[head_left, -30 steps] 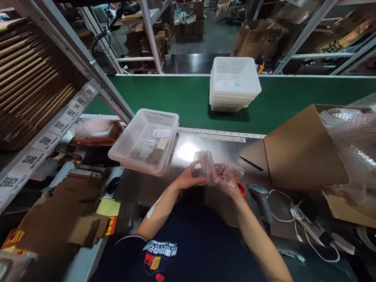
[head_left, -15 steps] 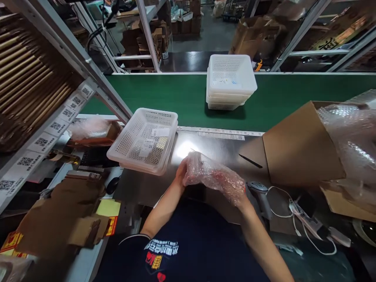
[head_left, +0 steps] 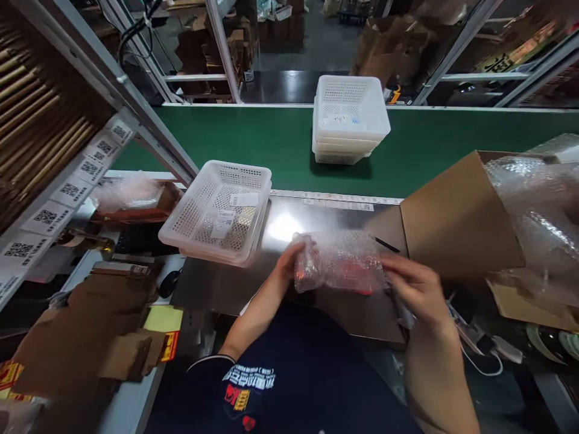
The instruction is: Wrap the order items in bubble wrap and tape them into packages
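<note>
A bundle of clear bubble wrap (head_left: 339, 262) with something red inside stretches level in front of my chest, over the steel tabletop. My left hand (head_left: 292, 256) is closed on its left end. At the right end my right hand (head_left: 418, 292) pinches the edge of the wrap with its fingers pointing left; this hand is slightly blurred. What the red content is cannot be made out through the plastic. Just behind the wrap's right corner lies a black pen (head_left: 384, 243).
White perforated baskets (head_left: 215, 214) sit stacked at the left, with paper labels inside. More baskets (head_left: 350, 114) stand on the green conveyor belt (head_left: 253, 138). A cardboard box (head_left: 456, 217) with bubble wrap fills the right side. Flattened cardboard (head_left: 81, 325) lies at lower left.
The bundle has turned from slanting down rightward to level, showing its broad side. My right hand has shifted right and up from beneath its right end, now covering the handheld scanner.
</note>
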The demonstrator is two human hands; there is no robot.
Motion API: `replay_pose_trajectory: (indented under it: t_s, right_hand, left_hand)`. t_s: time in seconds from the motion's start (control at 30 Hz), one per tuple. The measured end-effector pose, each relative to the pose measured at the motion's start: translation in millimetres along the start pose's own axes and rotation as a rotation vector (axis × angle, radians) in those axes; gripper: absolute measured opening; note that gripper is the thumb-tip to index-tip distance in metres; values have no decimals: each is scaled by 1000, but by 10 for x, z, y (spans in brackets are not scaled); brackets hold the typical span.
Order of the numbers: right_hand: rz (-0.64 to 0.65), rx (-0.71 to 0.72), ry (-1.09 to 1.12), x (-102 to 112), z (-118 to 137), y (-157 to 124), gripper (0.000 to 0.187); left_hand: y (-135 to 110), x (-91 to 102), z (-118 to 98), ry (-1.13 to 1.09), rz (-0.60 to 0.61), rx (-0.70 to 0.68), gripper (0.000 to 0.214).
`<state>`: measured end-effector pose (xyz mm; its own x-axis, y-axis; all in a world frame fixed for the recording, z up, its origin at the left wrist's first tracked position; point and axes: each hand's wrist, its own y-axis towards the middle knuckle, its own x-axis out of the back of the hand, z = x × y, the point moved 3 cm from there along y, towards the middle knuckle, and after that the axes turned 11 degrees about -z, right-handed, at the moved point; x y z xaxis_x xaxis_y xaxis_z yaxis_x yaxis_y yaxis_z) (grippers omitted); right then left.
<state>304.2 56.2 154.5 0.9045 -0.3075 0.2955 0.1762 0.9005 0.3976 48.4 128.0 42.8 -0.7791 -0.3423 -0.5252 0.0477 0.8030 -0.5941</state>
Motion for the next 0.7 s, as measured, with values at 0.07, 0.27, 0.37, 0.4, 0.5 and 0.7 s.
replay_pose_trajectory:
  t_s: [0.07, 0.27, 0.37, 0.4, 0.5, 0.7]
  right_hand:
    - [-351, -205, 105, 32, -206, -91, 30]
    - [-75, -823, 515, -1031, -605, -561, 76]
    - [-98, -881, 678, -1421, -565, -559, 69]
    - [-135, -868, 688, -1457, -550, -518, 64]
    - [-194, -774, 606, -1342, -518, -376, 55]
    - [-45, -558, 318, -905, -482, -276, 46]
  left_hand:
    - [30, -42, -79, -108, -64, -47, 37]
    - [-16, -267, -82, -245, -37, -273, 56]
    - [-102, -294, 49, -178, 39, -283, 74]
    - [-126, -263, 56, -154, 63, -295, 78]
    - [-166, -93, -78, -73, 187, -322, 87]
    - [-204, 113, -463, 415, 394, -255, 91]
